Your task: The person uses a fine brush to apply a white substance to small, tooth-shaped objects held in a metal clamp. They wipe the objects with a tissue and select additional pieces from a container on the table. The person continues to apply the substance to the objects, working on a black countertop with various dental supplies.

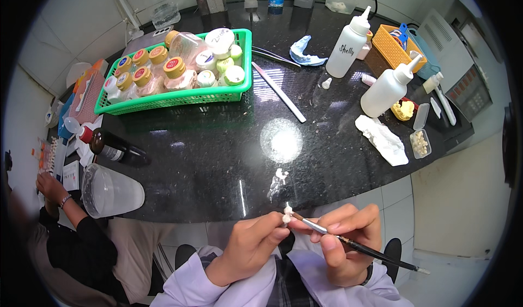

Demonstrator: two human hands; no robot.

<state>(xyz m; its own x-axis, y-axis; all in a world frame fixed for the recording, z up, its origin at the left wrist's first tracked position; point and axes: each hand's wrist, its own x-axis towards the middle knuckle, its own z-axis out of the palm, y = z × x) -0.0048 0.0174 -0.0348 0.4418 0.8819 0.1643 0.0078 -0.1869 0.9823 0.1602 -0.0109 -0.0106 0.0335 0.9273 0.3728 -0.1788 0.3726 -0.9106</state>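
My left hand (246, 248) pinches a small white tooth-shaped piece (287, 218) just past the table's front edge. In my right hand (351, 241) is a thin paintbrush (384, 258) with a black handle and a silver ferrule. Its brown tip meets the white piece or lies right beside it; which of the two I cannot tell. Part of the piece is hidden by my left fingers. Beyond my hands, a white smear with a small lump (280, 174) lies on the dark tabletop (207, 165).
A green basket (174, 104) of capped jars stands at the back left. Near it are a brown bottle (117, 148), a clear tub (113, 191) and a light-coloured tool (279, 92). Rightward are two squeeze bottles (385, 92), crumpled tissue (382, 140) and a small box (420, 143). Another person (81, 241) sits at left.
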